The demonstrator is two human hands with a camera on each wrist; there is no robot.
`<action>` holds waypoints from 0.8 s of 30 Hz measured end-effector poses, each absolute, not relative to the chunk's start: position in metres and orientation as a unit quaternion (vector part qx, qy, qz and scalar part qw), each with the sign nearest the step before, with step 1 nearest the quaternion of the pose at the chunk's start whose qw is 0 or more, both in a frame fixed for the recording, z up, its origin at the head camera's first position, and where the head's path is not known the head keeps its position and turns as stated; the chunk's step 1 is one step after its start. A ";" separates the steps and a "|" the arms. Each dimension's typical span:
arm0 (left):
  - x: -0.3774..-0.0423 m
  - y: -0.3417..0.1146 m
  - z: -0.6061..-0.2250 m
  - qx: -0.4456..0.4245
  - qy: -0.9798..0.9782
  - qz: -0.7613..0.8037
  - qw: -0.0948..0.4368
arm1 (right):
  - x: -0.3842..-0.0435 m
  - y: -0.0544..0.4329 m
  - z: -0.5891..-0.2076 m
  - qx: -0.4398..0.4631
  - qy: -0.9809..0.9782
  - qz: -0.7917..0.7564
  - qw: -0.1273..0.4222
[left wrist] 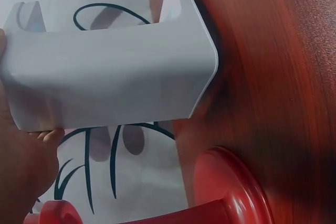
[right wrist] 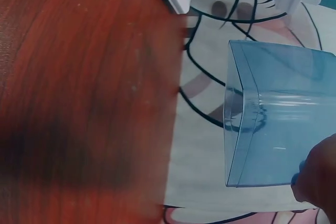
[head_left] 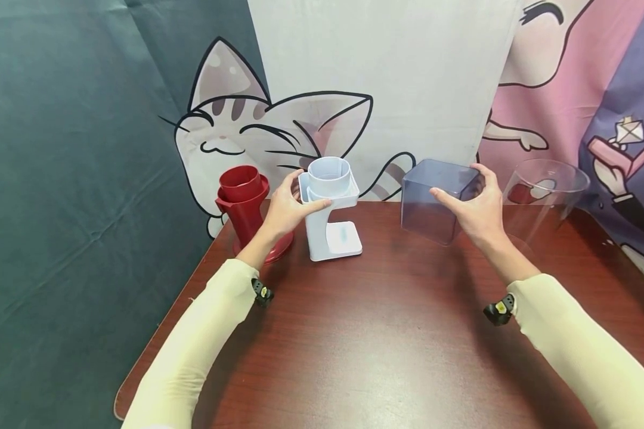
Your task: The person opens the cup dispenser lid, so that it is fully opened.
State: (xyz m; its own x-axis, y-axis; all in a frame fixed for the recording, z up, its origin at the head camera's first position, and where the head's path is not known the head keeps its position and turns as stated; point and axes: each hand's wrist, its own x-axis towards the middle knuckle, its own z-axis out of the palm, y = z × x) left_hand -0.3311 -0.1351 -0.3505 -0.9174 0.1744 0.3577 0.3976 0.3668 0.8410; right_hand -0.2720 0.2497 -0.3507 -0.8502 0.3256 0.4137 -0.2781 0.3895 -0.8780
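Note:
My left hand grips the upper part of a white plastic stand, thumb along the front rim and fingers around the far side. The stand is upright on the table, with a flat foot, a curved column and a round collar on top. In the left wrist view its smooth back fills much of the picture. My right hand holds a see-through bluish square container by its side, thumb at the front. In the right wrist view the container's end hangs off the tabletop, beside the white stand.
A red stand with a round base is just left of the white one. To the right of my right hand stands a clear, wide cylinder. A printed cloth hangs along the back edge of the brown table.

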 end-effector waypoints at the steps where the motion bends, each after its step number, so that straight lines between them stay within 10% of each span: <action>1: -0.332 -0.135 -0.351 -0.174 -0.821 -0.533 0.105 | -0.274 0.250 -0.354 -0.019 -0.792 0.546 0.273; 24: -0.346 -0.130 -0.362 -0.153 -0.808 -0.557 0.113 | -0.289 0.238 -0.406 -0.061 -0.814 0.524 0.241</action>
